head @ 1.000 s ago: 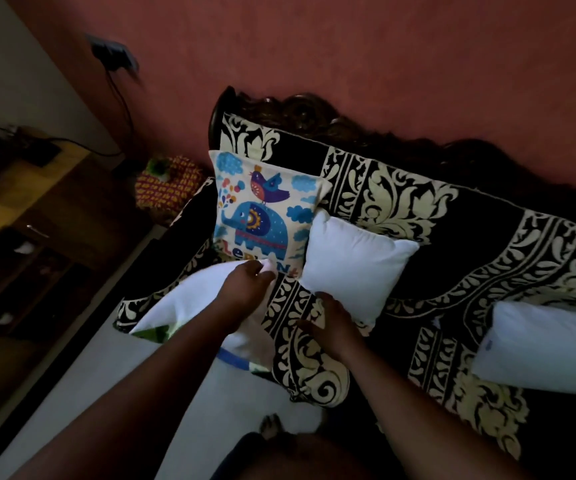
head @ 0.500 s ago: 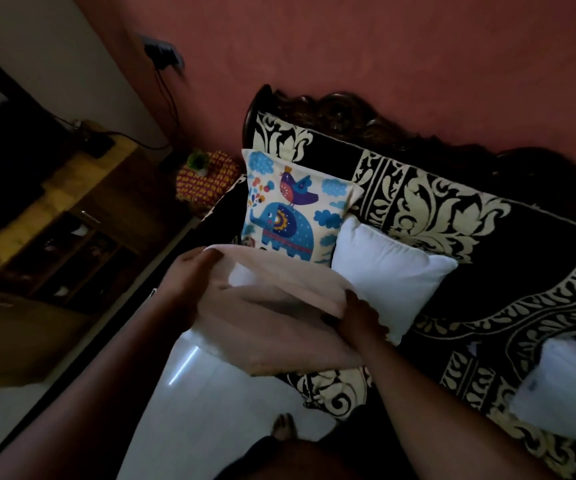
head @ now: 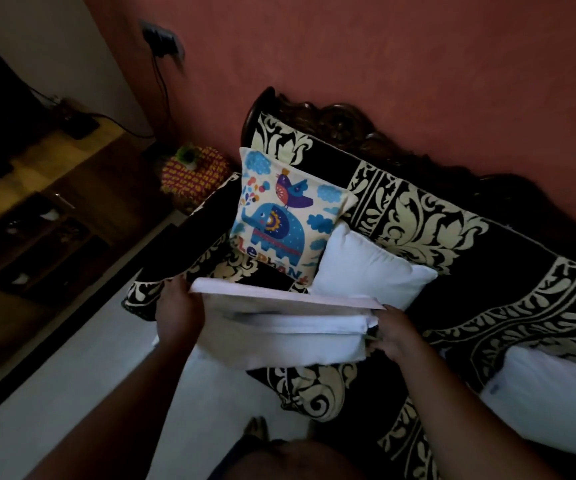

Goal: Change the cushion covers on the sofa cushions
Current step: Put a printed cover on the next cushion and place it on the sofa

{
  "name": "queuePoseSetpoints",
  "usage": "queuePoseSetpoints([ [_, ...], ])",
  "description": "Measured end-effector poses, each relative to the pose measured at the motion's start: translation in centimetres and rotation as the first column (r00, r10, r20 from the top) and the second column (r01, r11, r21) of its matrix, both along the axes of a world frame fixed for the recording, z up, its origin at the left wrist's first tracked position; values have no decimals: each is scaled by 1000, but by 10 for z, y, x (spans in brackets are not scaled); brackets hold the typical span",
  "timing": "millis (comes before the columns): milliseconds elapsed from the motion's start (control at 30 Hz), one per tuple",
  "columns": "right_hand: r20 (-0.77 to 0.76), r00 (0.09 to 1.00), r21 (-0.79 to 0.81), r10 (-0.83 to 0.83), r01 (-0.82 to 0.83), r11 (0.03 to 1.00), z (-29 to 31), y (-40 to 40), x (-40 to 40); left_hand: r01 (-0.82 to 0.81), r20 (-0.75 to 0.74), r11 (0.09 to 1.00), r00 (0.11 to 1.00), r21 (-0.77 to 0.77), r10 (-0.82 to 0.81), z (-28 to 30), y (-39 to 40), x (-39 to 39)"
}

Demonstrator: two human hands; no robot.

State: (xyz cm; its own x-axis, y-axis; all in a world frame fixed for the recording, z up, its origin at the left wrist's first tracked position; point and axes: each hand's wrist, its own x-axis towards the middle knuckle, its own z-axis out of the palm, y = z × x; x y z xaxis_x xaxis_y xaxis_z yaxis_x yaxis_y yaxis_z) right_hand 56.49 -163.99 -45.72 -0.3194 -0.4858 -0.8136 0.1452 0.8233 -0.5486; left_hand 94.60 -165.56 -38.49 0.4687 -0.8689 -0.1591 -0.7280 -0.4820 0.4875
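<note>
While clenched at its two ends by left hand (head: 179, 315) and right hand (head: 395, 336), soft pale cushion cover (head: 279, 327), flat and rectangular.

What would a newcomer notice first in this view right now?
Probably the bright elephant cushion propped against the sofa back at its left end, beside a bare white cushion. Next, both hands in front: the left hand and right hand grip the ends of a pale cover held over the seat edge. Another bare cushion lies far right.
</note>
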Motion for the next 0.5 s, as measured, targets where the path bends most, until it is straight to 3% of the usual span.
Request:
queuePoseSetpoints([
  [100, 74, 996, -68, -46, 51, 996, 12, -7, -1, -227, -175, 974, 959, -4, 223, -4, 0, -14],
  [133, 14, 997, -176, -78, 79, 981, 18, -8, 0, -274, -223, 961, 939, -28, 262, -2, -2, -20],
  [200, -347, 935, -325, -71, -49, 944, 21, -11, -5, -279, -246, 959, 934, -54, 258, -2, -9, -30],
  [233, -541, 840, -263, 42, -216, 940, 21, -11, -8, -212, -193, 977, 959, -14, 205, -5, -14, -33],
  [267, -654, 719, -93, 235, -385, 918, 16, -10, -12, -93, -117, 991, 988, 95, 103, -10, -19, -35],
  [333, -610, 554, 267, 567, -529, 805, 0, -10, -21, 131, -16, 925, 991, 355, -135, -21, -29, -36],
  [400, -531, 506, 405, 679, -552, 729, -14, -15, -33, 250, 12, 859, 958, 446, -285, -28, -40, -41],
  [500, -561, 466, 400, 684, -570, 717, -22, -22, -42, 331, 85, 836, 910, 438, -405, -30, -55, -61],
])
